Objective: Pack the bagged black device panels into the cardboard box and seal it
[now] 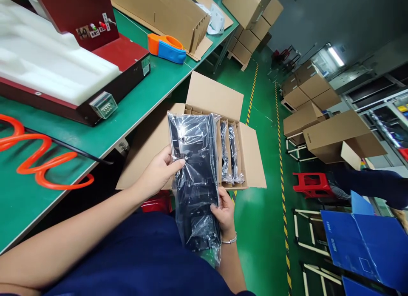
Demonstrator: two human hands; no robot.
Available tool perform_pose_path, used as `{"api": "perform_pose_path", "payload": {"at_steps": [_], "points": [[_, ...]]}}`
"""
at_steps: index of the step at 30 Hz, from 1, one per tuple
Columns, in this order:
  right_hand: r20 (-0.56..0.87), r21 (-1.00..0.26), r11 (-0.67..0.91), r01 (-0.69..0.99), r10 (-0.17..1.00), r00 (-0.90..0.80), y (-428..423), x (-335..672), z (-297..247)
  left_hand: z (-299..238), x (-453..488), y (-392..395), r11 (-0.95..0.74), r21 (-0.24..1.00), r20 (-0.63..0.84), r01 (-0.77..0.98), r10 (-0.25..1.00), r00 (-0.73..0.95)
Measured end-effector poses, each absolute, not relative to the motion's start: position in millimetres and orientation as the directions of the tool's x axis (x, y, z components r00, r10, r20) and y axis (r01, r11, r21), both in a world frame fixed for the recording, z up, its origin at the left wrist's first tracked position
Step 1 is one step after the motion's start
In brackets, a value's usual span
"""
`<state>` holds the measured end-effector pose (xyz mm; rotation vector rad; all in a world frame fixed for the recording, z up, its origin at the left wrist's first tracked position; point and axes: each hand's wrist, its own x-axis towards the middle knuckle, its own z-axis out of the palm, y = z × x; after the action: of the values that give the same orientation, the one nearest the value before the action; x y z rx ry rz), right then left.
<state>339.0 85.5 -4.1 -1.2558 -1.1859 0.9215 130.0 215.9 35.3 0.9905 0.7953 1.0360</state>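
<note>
In the head view, the landmark is the open corrugated carton (215, 94), and a black molded panel (196, 170) in a clear plastic bag (213, 255) is held between it and the wearer's body, hiding much of its mouth. The left hand (164, 170) closes its fingers on the panel's left edge, on the near side of the carton, thumb flat on the face through the film. The right hand (225, 213), lower and also nearer the wearer than the carton, has its fingers round the right edge, thumb in front; the fingertips behind the panel are hidden. Inside the carton, upright cardboard dividers (228, 147) separate other bagged pieces (225, 168). Left of the carton stands the green table (140, 102), carrying a red fixture (134, 58) and an orange coiled hose (65, 186). As a judgement, this staggered two-edge hold suits a long piece; to hold it well, both hands should press firm panel and not just loose film, which may slide. The slack end below the panel is best kept from snagging on the carton's flaps or dividers, and thumb pressure light, lest the face be marked.
</note>
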Motion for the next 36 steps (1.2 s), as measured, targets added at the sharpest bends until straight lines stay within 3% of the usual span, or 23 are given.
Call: {"api": "perform_pose_path", "payload": {"at_steps": [14, 21, 27, 33, 36], "points": [[0.049, -0.999, 0.046, 0.021, 0.983, 0.177, 87, 337, -7, 37, 123, 216, 0.157, 0.956, -0.083, -0.249, 0.955, 0.286], [0.010, -0.998, 0.021, -0.051, 0.980, 0.199, 95, 335, 4, 38, 129, 203, 0.152, 0.978, -0.078, -0.142, 0.899, 0.430], [-0.008, -1.000, -0.001, -0.028, 0.965, 0.262, 100, 333, 9, 37, 135, 197, 0.106, 0.987, -0.048, -0.120, 0.912, 0.407], [-0.104, -0.971, -0.085, -0.223, 0.992, 0.074, 102, 330, 23, 31, 129, 203, 0.181, 0.953, -0.080, -0.245, 0.925, 0.372], [-0.112, -0.969, -0.110, -0.220, 0.994, -0.001, 100, 327, 26, 32, 127, 206, 0.150, 0.951, -0.055, -0.270, 0.942, 0.330]]}}
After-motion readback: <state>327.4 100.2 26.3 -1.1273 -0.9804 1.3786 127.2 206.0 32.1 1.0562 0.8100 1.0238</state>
